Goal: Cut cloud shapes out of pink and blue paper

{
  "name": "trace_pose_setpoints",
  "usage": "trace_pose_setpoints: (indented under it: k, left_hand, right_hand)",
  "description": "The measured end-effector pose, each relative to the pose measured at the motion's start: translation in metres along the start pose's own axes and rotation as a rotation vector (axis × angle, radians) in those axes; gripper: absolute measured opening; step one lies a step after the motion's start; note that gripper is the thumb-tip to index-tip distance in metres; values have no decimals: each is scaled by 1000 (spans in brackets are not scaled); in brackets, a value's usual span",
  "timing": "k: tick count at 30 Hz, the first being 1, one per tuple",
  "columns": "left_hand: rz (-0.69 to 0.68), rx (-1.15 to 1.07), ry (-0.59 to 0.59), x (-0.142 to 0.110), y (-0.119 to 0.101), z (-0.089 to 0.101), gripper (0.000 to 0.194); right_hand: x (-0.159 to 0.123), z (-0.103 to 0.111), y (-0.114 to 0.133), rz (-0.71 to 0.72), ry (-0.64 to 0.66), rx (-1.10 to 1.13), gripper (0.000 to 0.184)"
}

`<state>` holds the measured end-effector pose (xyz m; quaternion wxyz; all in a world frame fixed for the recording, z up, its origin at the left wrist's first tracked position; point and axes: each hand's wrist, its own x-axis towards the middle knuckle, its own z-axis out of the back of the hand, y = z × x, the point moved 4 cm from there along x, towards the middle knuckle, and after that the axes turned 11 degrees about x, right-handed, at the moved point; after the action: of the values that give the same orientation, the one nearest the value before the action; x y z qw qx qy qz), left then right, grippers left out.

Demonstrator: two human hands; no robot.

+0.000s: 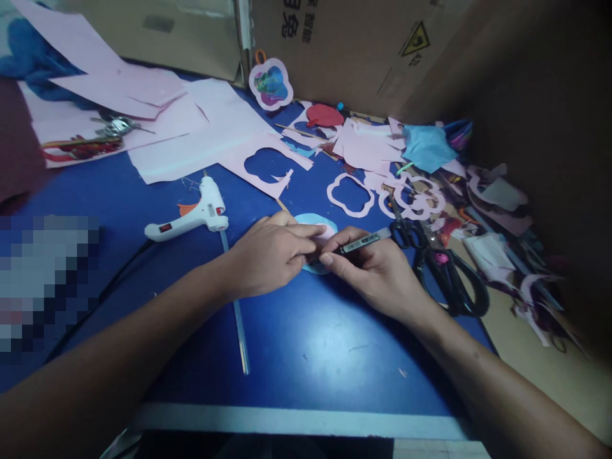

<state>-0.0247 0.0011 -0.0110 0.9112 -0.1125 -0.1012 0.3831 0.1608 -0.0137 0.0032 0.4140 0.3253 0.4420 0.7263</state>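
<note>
Fingers wrapped round a pen (pixel 366 242), my right hand (pixel 382 274) brings its tip down at a light blue paper piece (pixel 310 220). My left hand (pixel 270 255) lies with fingers stretched out over that piece, pressing it to the table. A pink paper shape (pixel 329 231) rests on top of the blue one; both are partly hidden under my fingers. Left of my hands lies a white glue gun (pixel 194 213) with a clear glue stick (pixel 239 325) sticking out of its back end.
Pink paper sheets (pixel 167 140) cover the back left. Flower-shaped paper rings (pixel 350 195) and black-handled scissors (pixel 452 280) lie to the right, beside scraps. A flower ornament (pixel 270 84) leans against a cardboard box (pixel 354 57). The glue gun's cord (pixel 112 280) runs left.
</note>
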Motion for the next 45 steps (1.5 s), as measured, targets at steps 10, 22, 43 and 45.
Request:
trace_pose_setpoints:
  k: [10, 22, 43, 45]
  left_hand:
    - [-15, 4, 9, 0, 2, -1, 47]
    - [-12, -3, 4, 0, 2, -2, 46]
    - [28, 4, 29, 1, 0, 0, 45]
    - [33, 6, 37, 1, 0, 1, 44]
  right_hand:
    - [0, 6, 1, 11, -30, -29, 23]
    - [0, 5, 1, 9, -18, -38, 22]
    - [-5, 6, 4, 53, -30, -108, 24]
    - [-4, 5, 4, 53, -24, -99, 23]
